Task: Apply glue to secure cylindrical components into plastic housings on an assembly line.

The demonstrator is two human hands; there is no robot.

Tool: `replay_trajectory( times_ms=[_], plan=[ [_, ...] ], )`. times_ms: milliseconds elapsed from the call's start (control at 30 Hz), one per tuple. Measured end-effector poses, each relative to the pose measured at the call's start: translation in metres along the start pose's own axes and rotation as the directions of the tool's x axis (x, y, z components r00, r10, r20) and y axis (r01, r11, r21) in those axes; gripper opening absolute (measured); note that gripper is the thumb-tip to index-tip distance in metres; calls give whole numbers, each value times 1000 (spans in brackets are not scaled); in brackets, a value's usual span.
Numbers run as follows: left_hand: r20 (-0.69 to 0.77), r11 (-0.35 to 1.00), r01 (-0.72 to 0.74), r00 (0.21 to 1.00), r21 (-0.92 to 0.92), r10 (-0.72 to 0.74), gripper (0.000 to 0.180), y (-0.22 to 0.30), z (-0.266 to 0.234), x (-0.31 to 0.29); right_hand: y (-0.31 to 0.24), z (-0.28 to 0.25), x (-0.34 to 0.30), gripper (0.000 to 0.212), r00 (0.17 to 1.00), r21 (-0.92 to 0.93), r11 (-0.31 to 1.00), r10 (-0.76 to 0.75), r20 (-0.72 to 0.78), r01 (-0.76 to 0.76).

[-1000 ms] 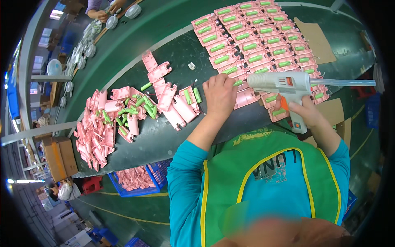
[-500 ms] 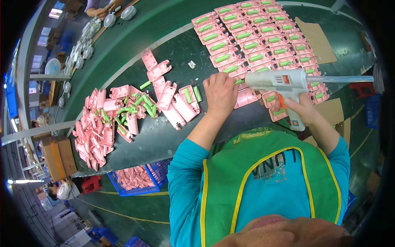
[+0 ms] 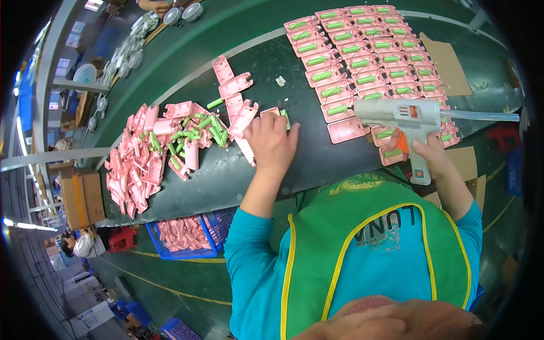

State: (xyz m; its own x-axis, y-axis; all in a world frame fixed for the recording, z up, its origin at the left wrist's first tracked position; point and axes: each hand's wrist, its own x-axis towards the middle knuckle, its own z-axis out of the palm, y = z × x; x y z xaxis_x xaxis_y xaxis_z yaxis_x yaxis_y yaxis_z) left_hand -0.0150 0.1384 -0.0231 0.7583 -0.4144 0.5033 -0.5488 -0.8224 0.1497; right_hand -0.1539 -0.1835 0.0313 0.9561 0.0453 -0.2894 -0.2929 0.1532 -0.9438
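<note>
My right hand grips a white and grey hot glue gun by its handle, near the orange trigger. A clear glue stick sticks out of the gun's back end. The nozzle end lies over the near edge of rows of pink plastic half-shells, many holding a green cylindrical battery with thin wires. My left hand reaches over a few loose pink shells, its thumb spread from the fingers. Beside its fingertips lies another green battery. The fingertips are partly hidden against the shells.
On the left of the dark table a pile of pink shells lies beside loose green batteries. Below stands a blue crate of pink parts. Cardboard lies at the right. Across the belt, another person's hand shows.
My left hand has left the battery shell by the glue gun's nozzle and moved left to the loose shells. My right hand still holds the gun. The whole view has shifted slightly.
</note>
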Motion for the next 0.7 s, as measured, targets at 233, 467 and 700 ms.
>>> replay_trajectory(
  times_ms=[233,467,700],
  plan=[
    [119,991,-9,993,132,-7,33,-4,14,7,-12,15,-6,55,992,42,999,25,124,-31],
    [234,815,347,936,-465,-265,16,5,8,17,-3,21,-19,48,994,-35,999,8,108,-4],
    [465,-237,410,842,-881,-274,29,15,-5,-8,12,19,-15,48,985,-155,982,122,118,-103]
  ],
)
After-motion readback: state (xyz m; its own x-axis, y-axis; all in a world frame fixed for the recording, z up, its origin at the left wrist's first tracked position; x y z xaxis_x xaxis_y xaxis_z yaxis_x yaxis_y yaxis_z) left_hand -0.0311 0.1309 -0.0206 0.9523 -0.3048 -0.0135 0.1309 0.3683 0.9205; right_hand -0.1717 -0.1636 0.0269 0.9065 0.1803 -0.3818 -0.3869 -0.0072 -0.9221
